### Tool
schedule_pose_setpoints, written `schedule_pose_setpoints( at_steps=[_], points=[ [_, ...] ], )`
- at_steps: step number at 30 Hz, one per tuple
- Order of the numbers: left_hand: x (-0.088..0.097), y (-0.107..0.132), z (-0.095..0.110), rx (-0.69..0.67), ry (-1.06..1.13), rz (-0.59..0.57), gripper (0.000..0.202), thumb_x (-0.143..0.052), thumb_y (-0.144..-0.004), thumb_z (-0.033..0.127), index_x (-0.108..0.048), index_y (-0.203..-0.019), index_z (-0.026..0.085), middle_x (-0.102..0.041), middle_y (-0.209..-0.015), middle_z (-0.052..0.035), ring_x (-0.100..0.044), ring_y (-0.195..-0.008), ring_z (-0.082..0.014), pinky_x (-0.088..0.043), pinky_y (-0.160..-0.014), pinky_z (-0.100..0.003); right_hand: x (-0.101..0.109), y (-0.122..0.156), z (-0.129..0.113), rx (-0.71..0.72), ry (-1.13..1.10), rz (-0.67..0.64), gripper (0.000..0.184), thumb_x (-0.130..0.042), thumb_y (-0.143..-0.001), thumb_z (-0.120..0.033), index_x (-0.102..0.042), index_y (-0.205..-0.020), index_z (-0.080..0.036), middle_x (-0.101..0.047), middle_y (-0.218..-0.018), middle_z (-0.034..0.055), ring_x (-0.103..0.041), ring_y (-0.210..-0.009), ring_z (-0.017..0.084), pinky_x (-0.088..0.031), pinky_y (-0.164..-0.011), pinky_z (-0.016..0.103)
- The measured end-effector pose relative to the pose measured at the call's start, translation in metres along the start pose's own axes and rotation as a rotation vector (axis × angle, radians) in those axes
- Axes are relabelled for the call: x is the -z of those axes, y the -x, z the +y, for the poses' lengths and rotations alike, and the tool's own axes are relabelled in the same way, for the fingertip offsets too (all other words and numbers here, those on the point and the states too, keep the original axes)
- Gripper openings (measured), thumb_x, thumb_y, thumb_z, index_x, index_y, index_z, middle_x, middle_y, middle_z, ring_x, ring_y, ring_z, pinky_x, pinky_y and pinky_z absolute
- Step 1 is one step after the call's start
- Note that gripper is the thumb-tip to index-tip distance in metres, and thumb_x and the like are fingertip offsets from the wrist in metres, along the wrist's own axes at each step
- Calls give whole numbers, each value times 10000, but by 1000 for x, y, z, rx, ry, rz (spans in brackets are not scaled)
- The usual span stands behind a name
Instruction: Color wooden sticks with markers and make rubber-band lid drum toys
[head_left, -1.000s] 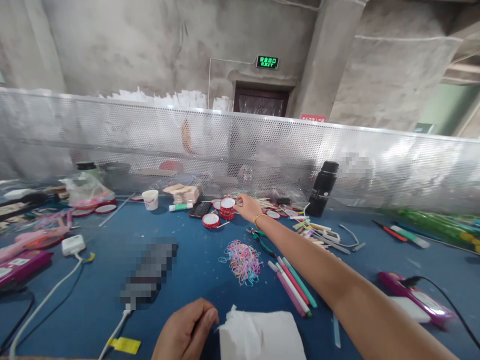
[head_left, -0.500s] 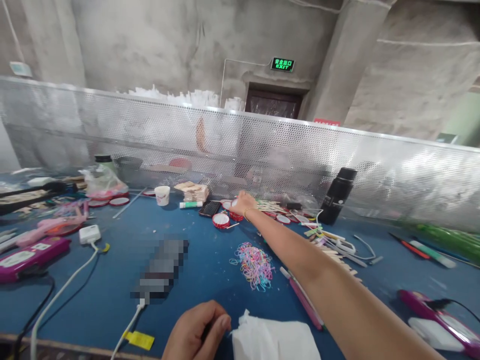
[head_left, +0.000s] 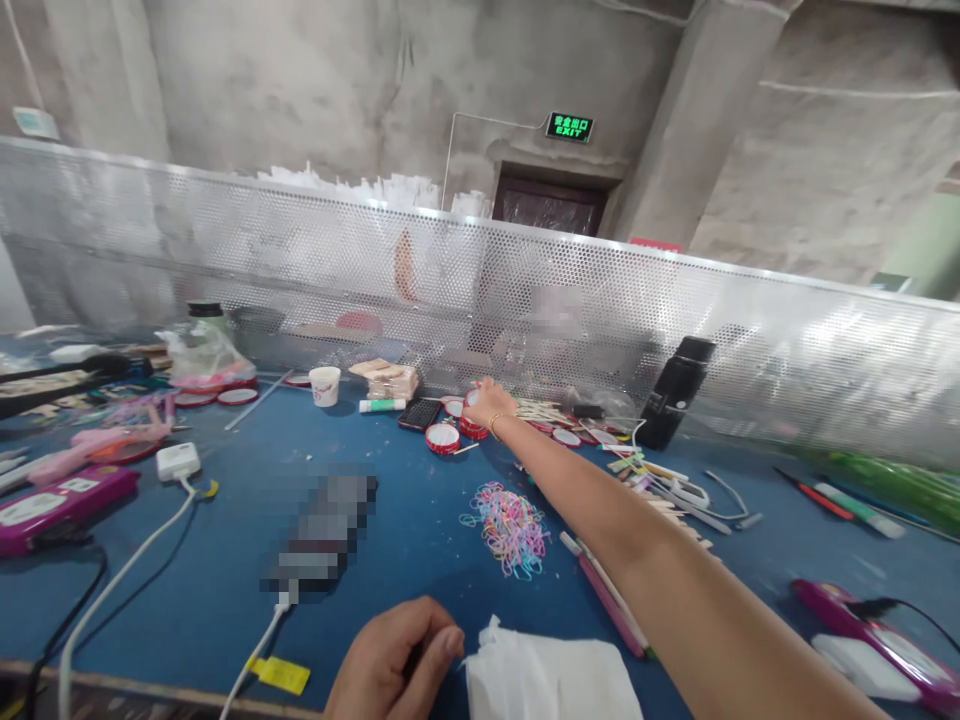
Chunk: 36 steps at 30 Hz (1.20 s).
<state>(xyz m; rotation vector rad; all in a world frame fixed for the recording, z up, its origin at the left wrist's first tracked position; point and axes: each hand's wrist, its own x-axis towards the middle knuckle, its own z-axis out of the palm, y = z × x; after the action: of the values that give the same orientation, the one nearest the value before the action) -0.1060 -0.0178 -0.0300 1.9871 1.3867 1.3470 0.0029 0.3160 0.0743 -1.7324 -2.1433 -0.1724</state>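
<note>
Head view: the right hand (head_left: 489,402) stretches across the blue tabletop (head_left: 420,545), apparently because the stacked red-rimmed white discs (head_left: 473,432) stand near the perforated metal screen (head_left: 322,270); whether it grips them is hidden. Loosely closed, the left hand (head_left: 397,655) flanks a white paper packet (head_left: 556,675).

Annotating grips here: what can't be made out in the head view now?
All in the head view:
Right hand: grip on the red-rimmed stack unclear; the hand itself hides contact.
Left hand: curled fingers hide the palm; bottom edge cuts off the wrist.
Pens: partly covered by the right forearm.
Dark device: pixelation hides its surface.
Black bottle: lettering too small.
</note>
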Motion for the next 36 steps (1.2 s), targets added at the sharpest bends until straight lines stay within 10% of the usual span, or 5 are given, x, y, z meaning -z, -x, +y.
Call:
schedule_pose_setpoints(
  at_steps=[12, 27, 32, 36],
  points=[
    [-3, 2, 0, 38, 20, 36, 409, -520, -1040, 438, -660, -735, 204, -649, -660, 7, -591, -622, -136, -435, -604, -205, -1, 33, -45, 135, -61, -65, 405, -666, -1001, -405, -616, -1334, -180, -653, -1330, 104, -678, -1141, 251, -595, -967, 477],
    [-2, 3, -1, 13, 20, 43, 403, -511, -1043, 427, -656, -739, 206, -652, -662, 5, -592, -617, -135, -453, -599, -201, -16, 42, -48, 156, -80, -93, 493, -686, -972, -475, -599, -1358, -181, -658, -1336, 116, -673, -1165, 269, -574, -994, 494],
    [3, -2, 3, -65, -25, 53, 415, -508, -1041, 423, -652, -719, 205, -657, -630, 11, -613, -571, -123, -466, -560, -175, 6, 36, -27, 154, -136, -33, 831, -772, -804, -663, -527, -1436, -184, -673, -1345, 166, -648, -1259, 325, -537, -1037, 435],
    [3, -6, 7, -101, -35, 90, 456, -502, -1036, 457, -639, -681, 205, -652, -591, 14, -613, -525, -117, -470, -524, -161, 29, 29, 17, 132, -165, 51, 530, -616, -1005, -510, -550, -1426, -195, -620, -1415, 133, -632, -1261, 287, -528, -1066, 511]
  ],
)
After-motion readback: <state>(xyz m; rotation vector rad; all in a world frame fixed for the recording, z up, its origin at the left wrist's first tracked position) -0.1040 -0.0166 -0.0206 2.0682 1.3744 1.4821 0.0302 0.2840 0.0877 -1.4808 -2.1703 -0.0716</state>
